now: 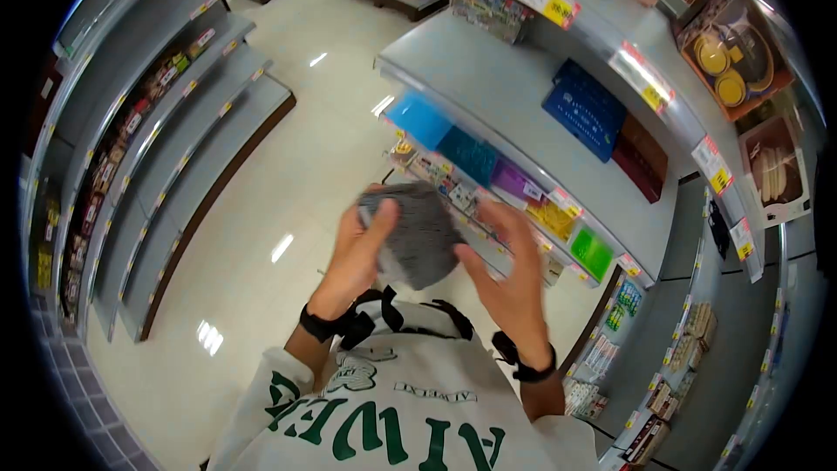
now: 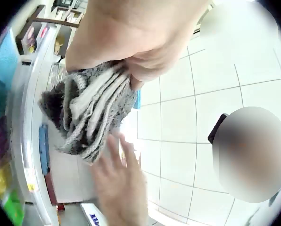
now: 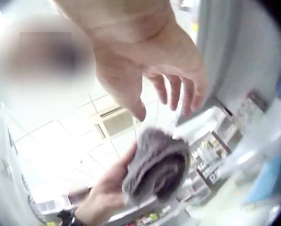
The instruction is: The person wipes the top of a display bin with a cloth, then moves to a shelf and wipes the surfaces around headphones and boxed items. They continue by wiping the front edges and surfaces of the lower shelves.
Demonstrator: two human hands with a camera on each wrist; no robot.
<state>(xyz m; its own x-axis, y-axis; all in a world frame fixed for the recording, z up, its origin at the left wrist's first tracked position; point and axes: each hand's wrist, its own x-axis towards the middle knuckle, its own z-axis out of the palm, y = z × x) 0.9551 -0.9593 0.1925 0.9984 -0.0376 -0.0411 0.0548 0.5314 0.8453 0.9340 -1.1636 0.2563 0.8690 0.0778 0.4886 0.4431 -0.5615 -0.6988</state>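
My left hand (image 1: 356,253) grips a grey folded towel (image 1: 420,240) in front of my chest, thumb on the near face. Its layers show edge-on in the left wrist view, where the folded towel (image 2: 95,106) has a fuzzy grey outside and paler inner folds. My right hand (image 1: 516,266) is just to the right of the towel, thumb and fingers spread apart with nothing between them. From the right wrist camera, the same hand (image 3: 154,70) hangs over the rolled end of the towel (image 3: 157,167), with a gap between.
Right of my hands stands a grey shelf (image 1: 488,70) with a blue box (image 1: 586,109) and coloured packs, among them a green one (image 1: 591,253), along its front. Stepped shelves (image 1: 174,157) with packaged goods line the left. Tiled floor (image 1: 288,175) lies between.
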